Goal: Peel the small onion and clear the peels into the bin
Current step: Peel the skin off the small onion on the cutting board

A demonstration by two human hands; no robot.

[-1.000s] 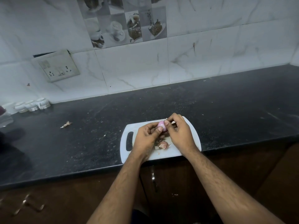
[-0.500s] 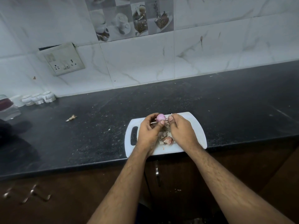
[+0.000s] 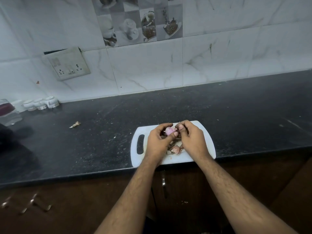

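The left hand [image 3: 157, 141] grips the small pink half-peeled onion [image 3: 169, 130] above the white plastic chopping board [image 3: 199, 154], steadying it so the right hand [image 3: 192, 139] can pinch skin away; papery peels [image 3: 175, 149] collect beneath.

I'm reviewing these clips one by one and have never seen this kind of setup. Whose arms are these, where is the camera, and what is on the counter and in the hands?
There is no machine here: a person wears a wide-angle camera on the head, looking forward and down, so the two arms entering from below are their own. The left hand holds a small pink onion, and the right hand pinches at its end, seemingly picking at the skin. Both hands are over a white cutting board at the front edge of a dark countertop. Loose peels lie on the board beneath the hands, and one stray peel lies on the counter to the left. No bin is in view.
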